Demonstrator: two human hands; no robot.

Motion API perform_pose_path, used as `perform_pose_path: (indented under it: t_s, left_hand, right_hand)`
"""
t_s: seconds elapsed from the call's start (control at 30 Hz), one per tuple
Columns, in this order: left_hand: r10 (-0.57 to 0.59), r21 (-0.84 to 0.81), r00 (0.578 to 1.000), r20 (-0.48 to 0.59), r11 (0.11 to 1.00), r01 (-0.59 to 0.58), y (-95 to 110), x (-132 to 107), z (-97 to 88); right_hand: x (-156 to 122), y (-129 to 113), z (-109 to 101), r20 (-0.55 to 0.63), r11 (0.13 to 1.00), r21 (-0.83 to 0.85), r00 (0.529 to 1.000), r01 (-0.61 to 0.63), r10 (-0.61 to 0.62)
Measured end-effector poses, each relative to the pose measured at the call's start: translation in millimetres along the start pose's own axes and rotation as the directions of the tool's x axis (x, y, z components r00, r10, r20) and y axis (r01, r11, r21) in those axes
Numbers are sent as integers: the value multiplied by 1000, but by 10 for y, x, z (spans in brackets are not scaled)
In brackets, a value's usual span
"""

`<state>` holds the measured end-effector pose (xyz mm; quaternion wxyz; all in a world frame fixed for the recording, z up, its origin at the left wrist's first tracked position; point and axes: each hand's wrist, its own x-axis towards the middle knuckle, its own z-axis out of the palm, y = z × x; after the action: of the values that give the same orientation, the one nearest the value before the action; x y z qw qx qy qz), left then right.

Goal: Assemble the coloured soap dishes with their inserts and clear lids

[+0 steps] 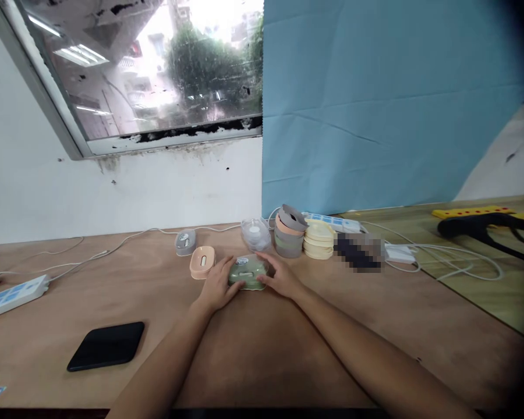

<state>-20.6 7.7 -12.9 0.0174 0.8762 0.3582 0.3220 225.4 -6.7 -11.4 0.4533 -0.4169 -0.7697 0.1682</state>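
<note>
A small green box with a clear lid rests on the wooden table. My left hand grips its left side and my right hand grips its right side, fingers curled against it. Just left of it lies a peach box. Farther back sit a grey box and a clear lid. To the right stand a stack of grey, peach and green boxes and a stack of cream ones.
A black phone lies at the front left. A white power strip with cables is at the far left, another behind the stacks. A white charger with cable, a yellow strip and a black object sit right.
</note>
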Motion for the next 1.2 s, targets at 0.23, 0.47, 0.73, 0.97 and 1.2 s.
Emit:
perform_pose_path:
  t_s: [0.23, 0.47, 0.73, 0.97, 1.2]
  left_hand:
    - [-25, -101, 987, -157, 995, 9, 104, 46, 0]
    - [-533, -690, 791, -302, 694, 204, 337, 153, 110]
    - [-524, -794, 820, -230, 588, 153, 467, 105, 207]
    - [-311, -577, 926, -215, 805, 137, 343, 20, 119]
    - [-198, -300, 961, -194, 944, 134, 274, 59, 53]
  right_hand:
    - [-30, -145, 32, -238, 974, -146, 950, 172, -204]
    - [-62, -423, 204, -232, 780, -507, 813, 367, -534]
    - [-20, -349, 234, 29, 763, -456, 865, 457, -501]
    - [191, -216, -3, -75, 835, -432, 908, 342, -411]
    - [915, -210, -300, 23, 737, -668, 993, 101, -115]
